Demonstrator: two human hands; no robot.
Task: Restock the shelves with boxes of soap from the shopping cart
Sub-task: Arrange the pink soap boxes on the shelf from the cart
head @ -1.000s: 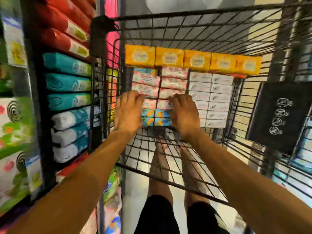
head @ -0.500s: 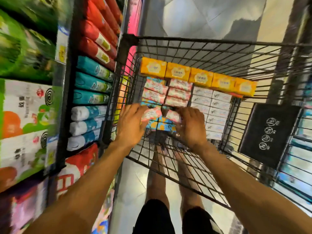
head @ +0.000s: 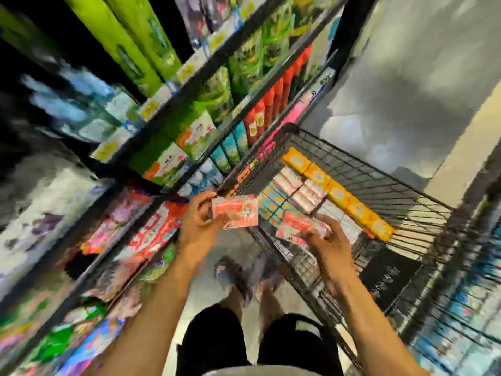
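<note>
My left hand [head: 199,222] grips a pink soap box [head: 235,211] lifted clear of the black wire shopping cart [head: 385,185], near the cart's left rim. My right hand [head: 326,241] holds a second pink soap box [head: 298,226] low over the cart's near end. More soap boxes lie stacked in the cart: pink and white ones [head: 301,189], blue-orange ones [head: 272,206], and a row of yellow ones [head: 339,192] along the far side. The picture is blurred and tilted by head motion.
Dark shelves [head: 189,85] run along the left, packed with green packs, red and teal tubes [head: 260,118] and colourful boxes. Grey floor [head: 406,77] lies beyond the cart. A black sign panel [head: 390,280] hangs on the cart's right side. My legs stand below.
Both hands have lifted a pink soap box each out of the cart and moved left toward the shelves. The view has swung up and to the left.
</note>
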